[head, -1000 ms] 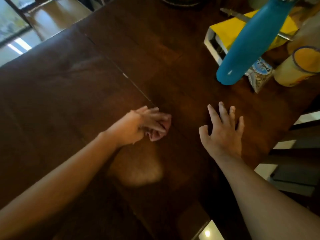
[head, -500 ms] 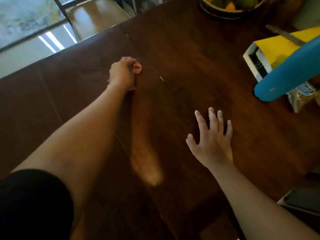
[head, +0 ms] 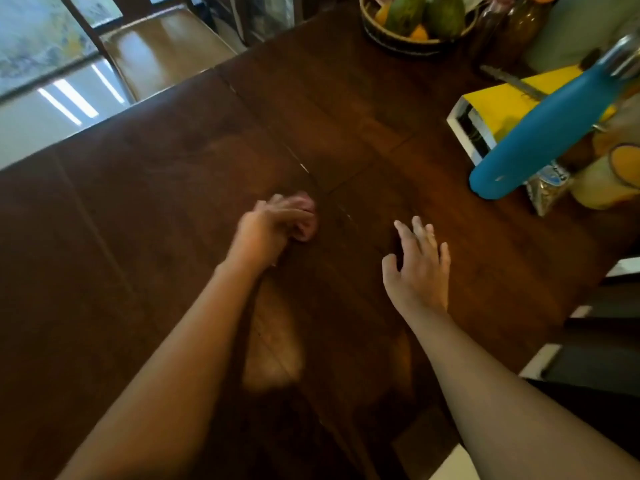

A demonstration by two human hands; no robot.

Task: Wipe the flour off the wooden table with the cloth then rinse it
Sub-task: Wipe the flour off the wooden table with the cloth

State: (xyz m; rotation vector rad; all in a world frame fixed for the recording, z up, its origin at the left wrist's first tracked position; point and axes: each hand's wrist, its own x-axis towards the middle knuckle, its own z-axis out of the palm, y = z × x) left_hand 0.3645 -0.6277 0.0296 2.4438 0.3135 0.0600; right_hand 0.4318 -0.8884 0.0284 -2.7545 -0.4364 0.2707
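Note:
My left hand point(head: 266, 230) is closed around a small pink cloth point(head: 306, 220), bunched and pressed onto the dark wooden table point(head: 156, 188) near its middle. Only the cloth's far end shows past my fingers. A pale smear of flour point(head: 273, 355) lies on the wood behind that hand, beside my forearm. My right hand point(head: 417, 268) rests flat on the table to the right, fingers spread, holding nothing.
A blue bottle point(head: 540, 133) leans over a yellow box point(head: 498, 109) at the right, with a small packet point(head: 547, 188) and a yellow tub point(head: 613, 178) beside them. A fruit basket point(head: 415, 22) stands at the far edge. The table's right edge runs close to my right arm.
My left hand swept the cloth far across the table, then pulled it back toward me to the middle. The flour patch looks stretched into a streak. My right hand stayed planted.

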